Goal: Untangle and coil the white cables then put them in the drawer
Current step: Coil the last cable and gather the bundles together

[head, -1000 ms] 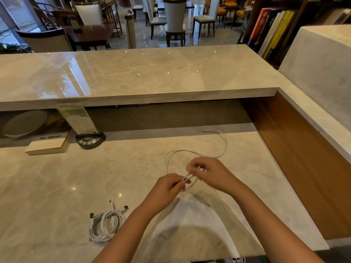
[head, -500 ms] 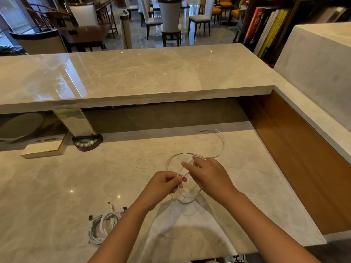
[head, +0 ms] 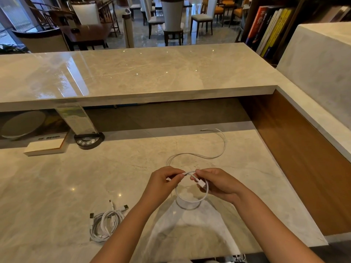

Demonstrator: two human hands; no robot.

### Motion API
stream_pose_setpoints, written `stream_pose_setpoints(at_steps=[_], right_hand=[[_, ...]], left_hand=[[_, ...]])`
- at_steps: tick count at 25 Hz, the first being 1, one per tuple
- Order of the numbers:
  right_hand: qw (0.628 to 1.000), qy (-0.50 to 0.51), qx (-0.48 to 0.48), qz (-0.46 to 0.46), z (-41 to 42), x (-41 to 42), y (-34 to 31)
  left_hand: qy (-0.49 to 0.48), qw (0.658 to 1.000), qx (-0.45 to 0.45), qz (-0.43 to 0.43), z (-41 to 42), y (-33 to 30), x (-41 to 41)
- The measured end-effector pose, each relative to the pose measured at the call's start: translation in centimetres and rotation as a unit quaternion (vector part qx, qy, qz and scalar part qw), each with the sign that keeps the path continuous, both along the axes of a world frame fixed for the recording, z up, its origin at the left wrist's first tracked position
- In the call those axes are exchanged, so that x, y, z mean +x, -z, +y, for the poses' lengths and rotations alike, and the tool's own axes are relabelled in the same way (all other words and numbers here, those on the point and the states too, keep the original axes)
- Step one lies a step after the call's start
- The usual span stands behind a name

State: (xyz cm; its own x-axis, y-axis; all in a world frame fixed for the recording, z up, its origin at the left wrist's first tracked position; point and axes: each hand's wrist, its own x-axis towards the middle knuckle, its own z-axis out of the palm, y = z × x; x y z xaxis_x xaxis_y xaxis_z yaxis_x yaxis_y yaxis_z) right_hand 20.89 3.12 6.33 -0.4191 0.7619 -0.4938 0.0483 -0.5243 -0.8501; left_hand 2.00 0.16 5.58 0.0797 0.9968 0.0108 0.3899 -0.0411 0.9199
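Observation:
A thin white cable hangs in a small loop between my two hands above the marble desk. My left hand pinches the cable at the loop's top left. My right hand pinches it near a white plug that points down and right. The cable's free length trails away over the desk and curves to its far plug at the back right. A bundle of coiled white cables lies on the desk at the lower left, plugs sticking out. No drawer is in view.
A raised marble counter overhangs the desk's back. Under it stand a clear sign holder on a dark round base, a white book and a pale bowl. A wooden panel walls the right side.
My hands have drawn apart and come a little nearer to me. The loop between them has grown into a rounder hanging ring, and the trailing length on the desk has shortened.

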Motion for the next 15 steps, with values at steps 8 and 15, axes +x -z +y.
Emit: stream_pose_setpoints(at_steps=[8, 15], right_hand=[[0.989, -0.044, 0.079, -0.112, -0.7, 0.4, -1.3], [0.973, 0.039, 0.159, -0.164, -1.3, -0.9, -0.6]], left_hand=[[-0.08, 0.996, 0.031, 0.039, -0.4, 1.9, -0.3], [-0.108, 0.994, 0.029, 0.013, -0.4, 1.3, 0.0]])
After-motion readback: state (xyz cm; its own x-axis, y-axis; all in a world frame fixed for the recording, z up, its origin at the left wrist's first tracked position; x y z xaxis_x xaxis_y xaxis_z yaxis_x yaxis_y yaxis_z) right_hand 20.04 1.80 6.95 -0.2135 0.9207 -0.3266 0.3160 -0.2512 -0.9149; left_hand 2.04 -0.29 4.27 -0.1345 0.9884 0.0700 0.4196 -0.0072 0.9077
